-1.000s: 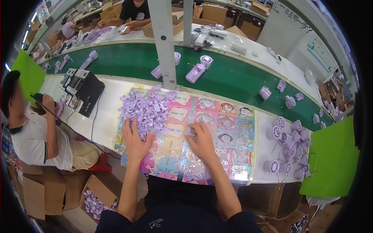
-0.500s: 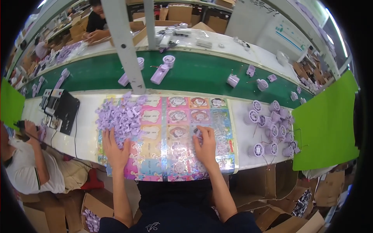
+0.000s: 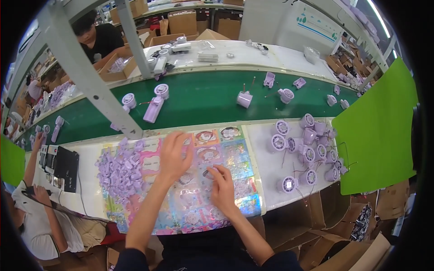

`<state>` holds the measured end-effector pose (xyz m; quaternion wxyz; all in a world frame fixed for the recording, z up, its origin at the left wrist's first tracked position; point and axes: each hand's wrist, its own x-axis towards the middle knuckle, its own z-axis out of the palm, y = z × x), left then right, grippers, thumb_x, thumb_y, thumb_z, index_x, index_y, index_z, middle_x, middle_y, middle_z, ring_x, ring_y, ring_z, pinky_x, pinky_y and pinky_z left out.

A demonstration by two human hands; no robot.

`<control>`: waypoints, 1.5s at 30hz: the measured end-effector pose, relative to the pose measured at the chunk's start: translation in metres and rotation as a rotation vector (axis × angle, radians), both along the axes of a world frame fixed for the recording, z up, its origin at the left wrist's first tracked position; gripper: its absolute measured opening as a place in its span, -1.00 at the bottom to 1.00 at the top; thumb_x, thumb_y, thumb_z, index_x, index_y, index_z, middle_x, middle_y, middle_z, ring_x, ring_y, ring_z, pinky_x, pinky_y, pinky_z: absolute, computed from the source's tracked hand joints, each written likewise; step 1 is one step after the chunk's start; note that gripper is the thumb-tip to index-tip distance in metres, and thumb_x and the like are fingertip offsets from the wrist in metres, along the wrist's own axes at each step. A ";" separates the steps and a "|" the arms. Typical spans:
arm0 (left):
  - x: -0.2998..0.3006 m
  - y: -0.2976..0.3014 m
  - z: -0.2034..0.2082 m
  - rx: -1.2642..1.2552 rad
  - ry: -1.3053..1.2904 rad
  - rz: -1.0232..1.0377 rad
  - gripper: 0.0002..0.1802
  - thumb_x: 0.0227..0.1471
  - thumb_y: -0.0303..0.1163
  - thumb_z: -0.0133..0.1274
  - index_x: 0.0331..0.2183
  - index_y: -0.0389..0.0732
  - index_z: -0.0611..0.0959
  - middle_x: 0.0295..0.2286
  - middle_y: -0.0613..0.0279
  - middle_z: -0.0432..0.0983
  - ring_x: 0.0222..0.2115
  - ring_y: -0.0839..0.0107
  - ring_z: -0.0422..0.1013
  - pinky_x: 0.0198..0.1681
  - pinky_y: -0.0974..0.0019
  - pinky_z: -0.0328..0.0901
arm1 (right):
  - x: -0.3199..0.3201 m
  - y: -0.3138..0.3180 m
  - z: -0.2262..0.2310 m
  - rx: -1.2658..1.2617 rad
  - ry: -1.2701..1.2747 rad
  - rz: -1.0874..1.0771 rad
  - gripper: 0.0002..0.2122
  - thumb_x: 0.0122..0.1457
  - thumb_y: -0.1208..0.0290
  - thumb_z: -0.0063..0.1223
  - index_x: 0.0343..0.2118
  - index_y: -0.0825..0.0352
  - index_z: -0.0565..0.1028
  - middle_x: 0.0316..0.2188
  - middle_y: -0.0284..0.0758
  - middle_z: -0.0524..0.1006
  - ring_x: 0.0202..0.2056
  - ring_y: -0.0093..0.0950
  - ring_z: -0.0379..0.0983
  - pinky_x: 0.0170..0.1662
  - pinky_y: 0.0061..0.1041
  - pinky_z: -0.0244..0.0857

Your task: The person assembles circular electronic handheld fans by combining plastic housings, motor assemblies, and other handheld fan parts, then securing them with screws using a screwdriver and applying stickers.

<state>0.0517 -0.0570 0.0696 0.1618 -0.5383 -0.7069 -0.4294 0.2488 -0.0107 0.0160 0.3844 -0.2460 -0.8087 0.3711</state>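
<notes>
My left hand (image 3: 175,156) is over the middle of a colourful printed sheet (image 3: 235,158), its thumb apart from its fingers and nothing visible in it. Close by on the right, my right hand (image 3: 221,185) is closed, fingertips and thumb together, around a small lilac plastic part (image 3: 210,172) that is mostly hidden. On the sheet's left side lies a heap of small lilac plastic parts (image 3: 120,169).
Round lilac fan-like housings (image 3: 308,153) with wires stand on the white table at right, before a green panel (image 3: 379,135). Beyond runs a green conveyor belt (image 3: 199,101) carrying lilac units. A metal post (image 3: 90,77) rises at left, near a black device (image 3: 65,167). Co-workers sit left and across.
My left hand has left the heap of lilac parts and moved right and away from me, near my right hand. The view has turned, shifting the scene.
</notes>
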 end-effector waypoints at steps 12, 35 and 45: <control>-0.002 0.265 -0.031 -0.426 0.018 -0.168 -0.31 0.01 -0.31 0.25 0.17 0.28 0.42 0.09 -0.14 0.24 0.01 -0.12 0.36 0.05 -0.09 0.30 | -0.001 0.000 0.005 -0.022 0.033 -0.133 -0.71 0.17 0.72 0.03 -0.03 0.42 0.51 -0.08 -0.11 0.50 -0.15 -0.27 0.50 -0.18 -0.44 0.44; 0.029 -0.034 -0.047 0.001 -0.790 -0.310 -0.56 -0.10 -0.61 0.12 -0.08 -0.29 0.58 -0.14 0.10 0.49 -0.10 0.24 0.44 0.03 0.30 0.30 | -0.005 -0.003 0.007 -0.181 0.134 -0.179 -0.69 0.21 0.59 0.12 0.03 0.40 0.53 -0.24 -0.24 0.53 -0.27 -0.49 0.46 -0.22 -0.55 0.37; 0.026 -0.057 -0.047 -0.019 -0.976 -0.574 -0.58 -0.13 -0.58 0.15 -0.12 -0.31 0.64 -0.10 0.11 0.53 -0.05 0.27 0.45 0.06 0.31 0.30 | -0.010 -0.001 0.006 -0.502 0.069 0.074 -0.73 0.25 0.54 0.12 0.01 0.40 0.49 -0.29 -0.26 0.59 -0.36 -0.55 0.48 -0.29 -0.54 0.37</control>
